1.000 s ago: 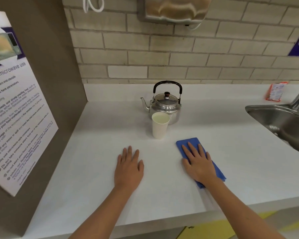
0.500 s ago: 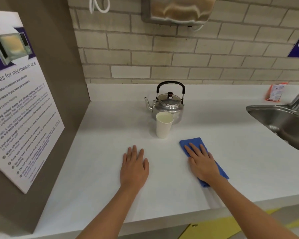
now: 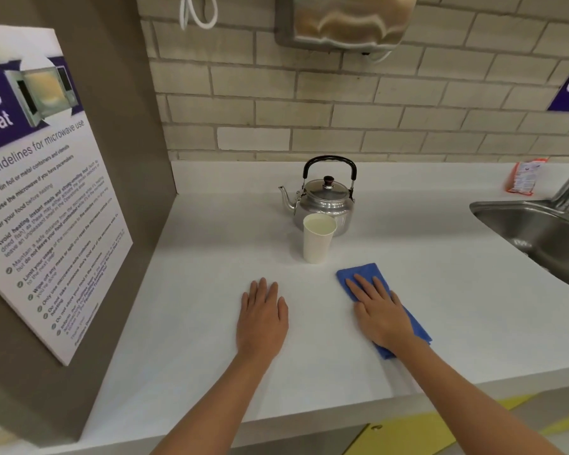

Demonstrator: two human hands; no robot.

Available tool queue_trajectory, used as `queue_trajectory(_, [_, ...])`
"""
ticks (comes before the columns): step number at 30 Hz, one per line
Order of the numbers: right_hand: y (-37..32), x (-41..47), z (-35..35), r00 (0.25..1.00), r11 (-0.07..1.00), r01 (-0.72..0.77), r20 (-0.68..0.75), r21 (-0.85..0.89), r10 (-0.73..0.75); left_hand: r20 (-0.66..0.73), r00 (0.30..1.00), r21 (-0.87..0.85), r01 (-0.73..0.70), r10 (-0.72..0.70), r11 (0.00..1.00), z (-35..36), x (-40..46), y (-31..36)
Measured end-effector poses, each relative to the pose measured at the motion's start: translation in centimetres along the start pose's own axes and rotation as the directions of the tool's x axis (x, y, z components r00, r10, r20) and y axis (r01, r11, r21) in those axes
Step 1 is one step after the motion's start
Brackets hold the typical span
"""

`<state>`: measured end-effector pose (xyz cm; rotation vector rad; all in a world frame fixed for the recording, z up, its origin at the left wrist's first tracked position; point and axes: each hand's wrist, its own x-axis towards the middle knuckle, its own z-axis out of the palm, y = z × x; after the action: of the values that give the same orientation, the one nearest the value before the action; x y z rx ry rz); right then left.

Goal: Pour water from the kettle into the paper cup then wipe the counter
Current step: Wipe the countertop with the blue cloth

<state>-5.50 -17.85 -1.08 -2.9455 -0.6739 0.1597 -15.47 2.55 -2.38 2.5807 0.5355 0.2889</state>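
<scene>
Under the flat, unclenched right hand point(image 3: 380, 315), much of the blue cloth point(image 3: 363, 272); left hand point(image 3: 263, 318) flat, empty.

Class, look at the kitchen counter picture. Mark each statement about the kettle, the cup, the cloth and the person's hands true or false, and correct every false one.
1. The right hand lies flat on the blue cloth. True.
2. The left hand grips the handle of the kettle. False: it rests flat on the bare counter, holding nothing.
3. The paper cup stands upright in front of the kettle. True.
4. The kettle's lid is off. False: the lid sits on the kettle.
5. The cloth lies inside the sink. False: it lies on the counter, left of the sink.
</scene>
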Motion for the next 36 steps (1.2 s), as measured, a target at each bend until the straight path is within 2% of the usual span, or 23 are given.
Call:
queue_trajectory(2, [-2.5,0.6,0.1,1.0,1.0,-0.013,-0.002,-0.009,0.013,-0.017,0.999,-0.244,0.041,-0.046,0.969,-0.5,-0.1,-0.2])
queue_trajectory(4, [-6.1,0.3,0.8,0.998,0.998,0.061,-0.004,0.0,-0.061,-0.038,0.993,-0.477,0.079,-0.11,0.875,-1.1,-0.3,-0.3])
queue_trajectory(7, [-11.6,-1.4,2.0,0.977,0.976,0.211,0.001,0.055,-0.212,-0.058,0.978,-0.675,0.109,-0.2,0.73,-2.0,-0.3,-0.3])
queue_trajectory(9, [-13.3,-2.8,2.4,0.956,0.954,0.292,0.004,0.072,-0.293,-0.058,0.967,-0.741,0.126,-0.25,0.66,-2.4,-0.4,-0.4])
queue_trajectory(12, [-11.3,-3.4,2.4,0.945,0.942,0.326,0.013,0.081,-0.328,-0.076,0.957,-0.764,0.125,-0.281,0.633,-2.7,-0.7,-0.7])
queue_trajectory(14, [-8.6,-2.8,1.9,0.969,0.968,0.246,0.007,0.047,-0.246,-0.076,0.954,-0.77,0.129,-0.291,0.624,-2.8,-0.8,-0.8])
queue_trajectory(16, [-6.9,-1.8,1.2,0.996,0.996,0.091,-0.004,0.012,-0.091,-0.067,0.953,-0.767,0.14,-0.295,0.627,-2.9,-0.9,-0.9])
queue_trajectory(18, [-7.3,-1.1,1.2,0.999,1.0,-0.022,-0.029,0.022,0.022,-0.061,0.954,-0.752,0.149,-0.293,0.642,-3.0,-1.0,-1.0])
queue_trajectory(20, [-9.5,-0.8,1.5,0.998,0.997,-0.055,-0.017,0.062,0.056,-0.058,0.956,-0.74,0.152,-0.287,0.656,-3.0,-0.9,-0.8])
queue_trajectory(24, [-12.5,-0.7,1.4,0.988,0.968,0.085,0.107,0.235,-0.113,-0.033,0.959,-0.671,0.188,-0.283,0.718,-3.0,-0.1,0.6])
queue_trajectory(26, [-10.6,0.1,-0.4,0.982,0.912,0.06,0.142,0.405,-0.128,-0.029,0.96,-0.591,0.21,-0.28,0.779,-2.6,0.2,1.7])
queue_trajectory(27, [-8.9,0.6,-1.2,0.989,0.9,0.03,0.117,0.435,-0.09,-0.027,0.965,-0.518,0.208,-0.26,0.829,-2.2,0.3,2.3])
queue_trajectory(29, [-5.1,1.6,-2.3,0.998,0.933,-0.046,0.063,0.356,0.025,0.003,0.985,-0.301,0.167,-0.174,0.939,-0.9,0.3,4.1])
queue_trajectory(31, [-2.5,2.3,-2.5,0.995,0.967,-0.093,0.067,0.239,0.079,0.057,0.99,-0.065,0.13,-0.127,0.989,1.2,0.4,6.0])
queue_trajectory(33, [-1.9,3.1,-1.7,0.996,0.982,-0.056,0.075,0.178,0.043,0.074,0.986,0.107,0.144,-0.152,0.984,3.1,0.5,7.3])
queue_trajectory(36, [-2.0,4.3,-0.3,0.999,0.993,0.035,0.02,0.113,-0.038,0.039,0.983,0.213,0.169,-0.181,0.962,4.0,1.6,6.7])
